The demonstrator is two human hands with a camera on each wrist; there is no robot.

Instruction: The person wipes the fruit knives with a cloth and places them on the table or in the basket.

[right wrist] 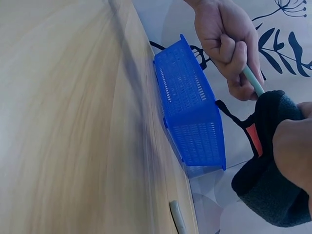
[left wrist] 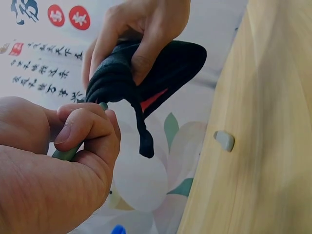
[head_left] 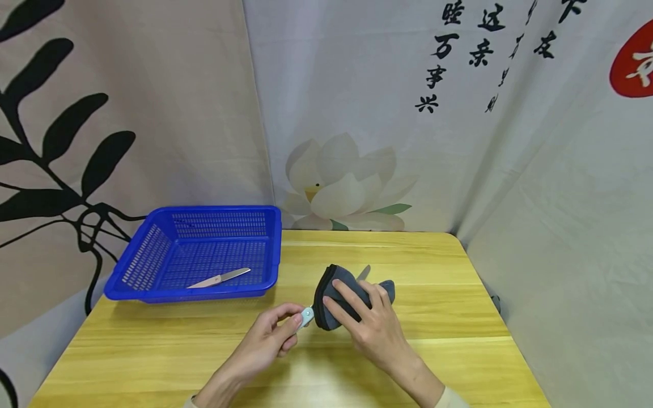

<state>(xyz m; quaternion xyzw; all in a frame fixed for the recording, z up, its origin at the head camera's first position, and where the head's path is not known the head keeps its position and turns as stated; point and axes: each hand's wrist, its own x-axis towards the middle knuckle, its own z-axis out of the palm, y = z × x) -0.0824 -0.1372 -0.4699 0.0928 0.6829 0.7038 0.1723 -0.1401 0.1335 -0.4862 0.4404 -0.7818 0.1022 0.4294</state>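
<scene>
My left hand [head_left: 275, 331] pinches the pale green handle of a small folding knife [head_left: 307, 316], its round pivot showing in the head view. The knife's far end is hidden at the black-edged mouth of a soft dark grey cloth piece [head_left: 352, 294]. My right hand [head_left: 374, 326] grips this cloth, fingers spread over its top and thumb on the other side in the left wrist view. A strip of red lining [left wrist: 155, 99] and a loose black strap [left wrist: 145, 141] show on it. Behind the cloth, a narrow grey rounded thing [head_left: 364, 273] lies on the table.
A blue plastic basket [head_left: 278, 243] stands at the table's back left. Inside it lies an unfolded folding knife [head_left: 220, 279]. The wooden table [head_left: 449, 351] meets a printed cloth backdrop [head_left: 331, 85] at the back, and another cloth hangs along the right side.
</scene>
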